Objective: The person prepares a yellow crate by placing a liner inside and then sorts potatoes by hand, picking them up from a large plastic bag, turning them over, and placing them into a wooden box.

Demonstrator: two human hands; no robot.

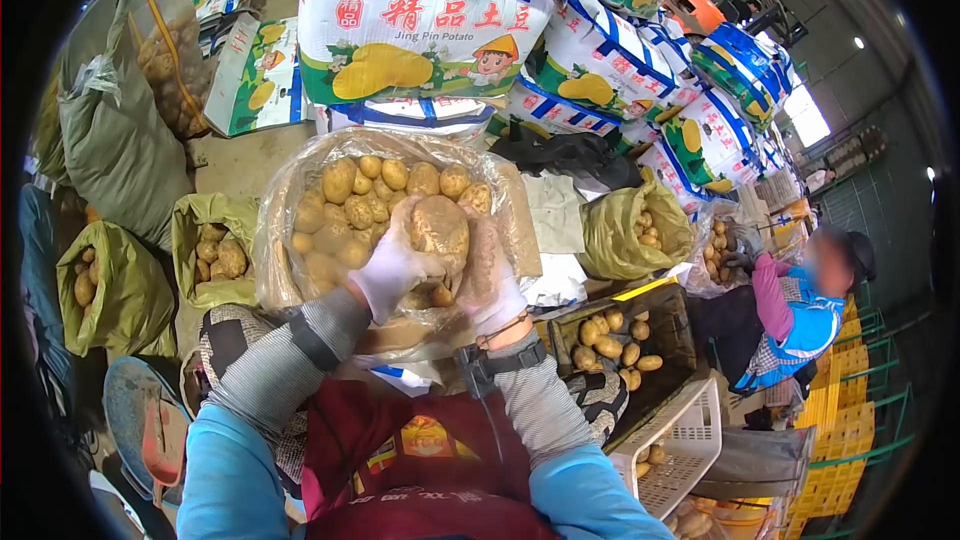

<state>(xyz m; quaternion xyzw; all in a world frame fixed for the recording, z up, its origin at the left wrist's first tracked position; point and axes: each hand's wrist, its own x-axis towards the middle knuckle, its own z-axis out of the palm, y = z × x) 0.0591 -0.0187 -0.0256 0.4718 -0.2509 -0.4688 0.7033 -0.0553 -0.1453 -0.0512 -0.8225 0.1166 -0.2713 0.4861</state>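
Both my gloved hands are over a round box (522, 230) lined with clear plastic, which holds many potatoes (368, 202). A large potato (440, 232) sits between my hands above the box's right part. My left hand (395, 265) has its fingers round the near left side of it. My right hand (487, 275) is on its right side, the glove dusty. A smaller potato (442, 296) shows just below, between the two hands.
A green sack (200, 215) of potatoes stands left of the box, another (610, 235) right. A dark crate (655, 385) with potatoes and a white basket (690, 440) are lower right. Printed potato bags (420, 30) are stacked beyond. A person (790, 320) sits at the right.
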